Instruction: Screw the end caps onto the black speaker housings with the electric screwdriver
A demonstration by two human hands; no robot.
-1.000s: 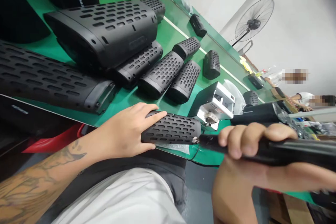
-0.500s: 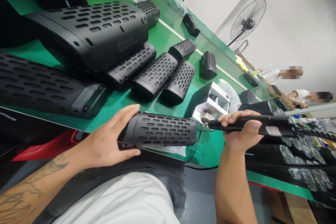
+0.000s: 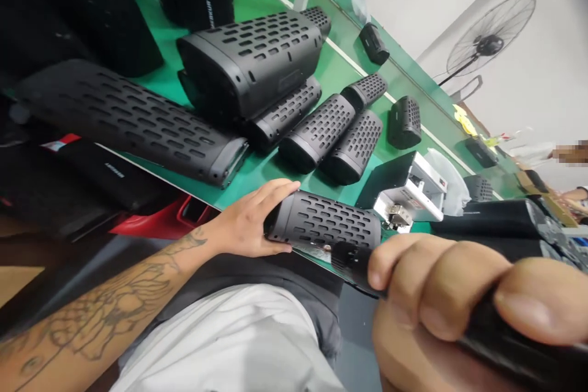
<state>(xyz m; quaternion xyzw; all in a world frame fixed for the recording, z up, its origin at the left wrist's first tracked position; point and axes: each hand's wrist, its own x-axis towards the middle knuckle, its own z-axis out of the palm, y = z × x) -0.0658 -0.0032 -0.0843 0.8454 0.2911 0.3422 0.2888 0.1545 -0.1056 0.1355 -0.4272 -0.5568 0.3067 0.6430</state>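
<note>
My left hand (image 3: pixel 248 220) is wrapped round the left end of a black slotted housing (image 3: pixel 326 220), thumb along the lower side and fingers over the top. The housing lies on its side at the near edge of the green bench. In my right hand (image 3: pixel 441 294), close to the camera, is a black electric screwdriver (image 3: pixel 353 260), its nose pointing left at the housing's lower edge. Whether its tip touches the housing I cannot tell. Just behind the housing stands a silver and black screw feeder (image 3: pixel 411 187).
Several similar slotted housings stand behind, among them a large one (image 3: pixel 257 64) and a long one (image 3: pixel 133 116) at left. A red bin (image 3: pixel 156 220) sits below the bench edge. Farther off are a fan (image 3: pixel 489 43) and a blurred person (image 3: pixel 569 153) at right.
My right hand has brought the screwdriver from the screw feeder toward me and down to the housing's lower edge. My left hand keeps its hold while the view has shifted left.
</note>
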